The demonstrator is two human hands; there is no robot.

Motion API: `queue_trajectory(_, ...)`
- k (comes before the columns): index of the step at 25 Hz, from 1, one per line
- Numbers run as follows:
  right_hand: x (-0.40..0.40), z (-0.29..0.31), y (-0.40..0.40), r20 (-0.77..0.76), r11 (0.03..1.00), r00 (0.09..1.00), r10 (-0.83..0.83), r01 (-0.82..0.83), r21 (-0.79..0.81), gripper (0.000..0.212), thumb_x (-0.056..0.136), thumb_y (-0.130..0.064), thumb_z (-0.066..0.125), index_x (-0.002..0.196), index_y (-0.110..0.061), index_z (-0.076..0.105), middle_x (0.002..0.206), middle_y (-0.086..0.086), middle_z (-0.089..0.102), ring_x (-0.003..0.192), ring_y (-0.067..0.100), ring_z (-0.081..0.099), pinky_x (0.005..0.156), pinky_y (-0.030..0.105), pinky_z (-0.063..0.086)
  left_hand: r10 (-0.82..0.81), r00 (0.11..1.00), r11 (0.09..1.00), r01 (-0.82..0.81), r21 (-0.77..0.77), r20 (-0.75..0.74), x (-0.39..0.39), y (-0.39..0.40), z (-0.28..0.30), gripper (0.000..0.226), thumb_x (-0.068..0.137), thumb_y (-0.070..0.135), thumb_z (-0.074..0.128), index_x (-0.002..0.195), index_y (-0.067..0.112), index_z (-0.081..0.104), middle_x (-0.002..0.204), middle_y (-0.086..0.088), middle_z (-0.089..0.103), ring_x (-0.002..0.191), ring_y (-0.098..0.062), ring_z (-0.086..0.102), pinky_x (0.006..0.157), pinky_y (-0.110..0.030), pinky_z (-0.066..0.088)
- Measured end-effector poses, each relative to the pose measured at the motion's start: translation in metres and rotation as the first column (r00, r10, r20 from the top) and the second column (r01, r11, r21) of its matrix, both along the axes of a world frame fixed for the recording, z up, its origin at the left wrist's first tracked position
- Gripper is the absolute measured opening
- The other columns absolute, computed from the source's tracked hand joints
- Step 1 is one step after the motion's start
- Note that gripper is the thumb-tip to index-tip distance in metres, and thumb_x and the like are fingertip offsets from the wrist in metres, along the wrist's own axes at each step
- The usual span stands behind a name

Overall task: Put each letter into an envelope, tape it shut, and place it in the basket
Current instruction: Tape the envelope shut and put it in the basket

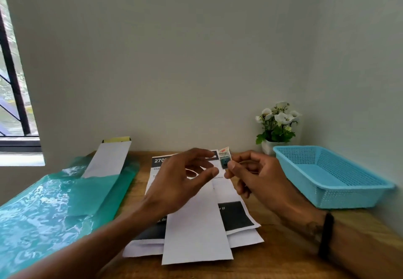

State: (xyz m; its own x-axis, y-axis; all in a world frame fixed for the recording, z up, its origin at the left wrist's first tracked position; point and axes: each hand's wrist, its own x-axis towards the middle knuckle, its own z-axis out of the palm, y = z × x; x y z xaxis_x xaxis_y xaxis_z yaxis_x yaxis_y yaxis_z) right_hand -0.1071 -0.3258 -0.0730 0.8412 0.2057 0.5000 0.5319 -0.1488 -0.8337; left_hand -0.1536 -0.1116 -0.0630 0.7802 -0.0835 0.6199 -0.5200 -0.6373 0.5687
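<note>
A white envelope [196, 230] lies lengthwise on a stack of printed letters [236, 215] in the middle of the wooden table. Above them my right hand [259, 176] pinches a small tape dispenser [224, 157] with a printed label between thumb and fingers. My left hand [183, 180] hovers just left of it, fingers spread and relaxed, thumb and forefinger tips close to the tape; whether they touch it I cannot tell. The blue plastic basket [327, 193] stands at the right with nothing visible inside.
A green plastic sleeve [54, 209] holding another white envelope [106, 161] lies at the left of the wooden table [283, 257]. A small pot of white flowers [277, 126] stands at the back by the wall. A window is at the far left.
</note>
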Motion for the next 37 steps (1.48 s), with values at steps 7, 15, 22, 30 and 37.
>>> queue_trajectory(7, -0.017, -0.005, 0.011, 0.038, 0.998, 0.999, 0.035, -0.033, -0.057, 0.023, 0.092, -0.027, 0.076, 0.111, -0.037, 0.069, 0.100, -0.009, 0.078, 0.076, 0.010, 0.076, 0.051, 0.021, 0.057, -0.052, 0.997, 0.968, 0.038, -0.247, -0.049, -0.001, -0.004, 0.006, 0.054, 0.081, 0.048, 0.080, 0.132, 0.040, 0.064, 0.101, 0.018, 0.080, 0.094, 0.000, 0.075, 0.077, -0.015, 0.057)
queue_trajectory(15, -0.015, -0.003, 0.006, 0.146, 0.991, 0.984, 0.098, -0.083, -0.105, 0.067, 0.079, -0.033, 0.090, 0.124, -0.061, 0.051, 0.116, -0.036, 0.066, 0.096, -0.001, 0.074, 0.058, 0.024, 0.063, -0.084, 0.995, 0.978, 0.072, -0.195, -0.049, 0.000, -0.005, 0.003, 0.046, 0.079, 0.050, 0.074, 0.123, 0.036, 0.071, 0.098, 0.013, 0.080, 0.093, -0.005, 0.075, 0.084, -0.033, 0.065)
queue_trajectory(22, -0.010, -0.006, 0.004, 0.289, 0.983, 0.957, 0.016, 0.039, -0.182, 0.053, 0.083, -0.038, 0.085, 0.120, -0.061, 0.055, 0.116, -0.026, 0.067, 0.095, -0.005, 0.072, 0.063, 0.018, 0.063, -0.103, 0.992, 0.969, 0.084, -0.231, -0.070, 0.003, -0.004, 0.001, 0.014, 0.088, 0.037, 0.074, 0.103, 0.036, 0.074, 0.090, 0.012, 0.079, 0.084, -0.012, 0.077, 0.073, -0.037, 0.066)
queue_trajectory(30, -0.010, -0.002, -0.003, 0.324, 0.959, 0.946, -0.008, 0.099, -0.266, 0.046, 0.085, -0.041, 0.082, 0.129, -0.034, 0.068, 0.107, -0.013, 0.073, 0.087, 0.004, 0.071, 0.071, 0.015, 0.060, -0.092, 0.987, 0.974, 0.062, -0.220, -0.131, 0.007, -0.005, -0.002, 0.006, 0.099, 0.032, 0.065, 0.103, 0.029, 0.068, 0.100, 0.010, 0.071, 0.088, -0.012, 0.072, 0.069, -0.025, 0.062)
queue_trajectory(37, -0.004, -0.002, -0.006, 0.332, 0.956, 0.943, -0.031, 0.125, -0.266, 0.028, 0.081, -0.049, 0.082, 0.105, -0.038, 0.073, 0.086, -0.021, 0.073, 0.082, 0.002, 0.070, 0.062, 0.012, 0.057, -0.171, 0.968, 0.918, 0.088, -0.387, -0.186, 0.005, -0.009, 0.002, 0.008, 0.102, 0.022, 0.060, 0.104, 0.020, 0.067, 0.099, 0.000, 0.073, 0.089, -0.019, 0.073, 0.078, -0.032, 0.064)
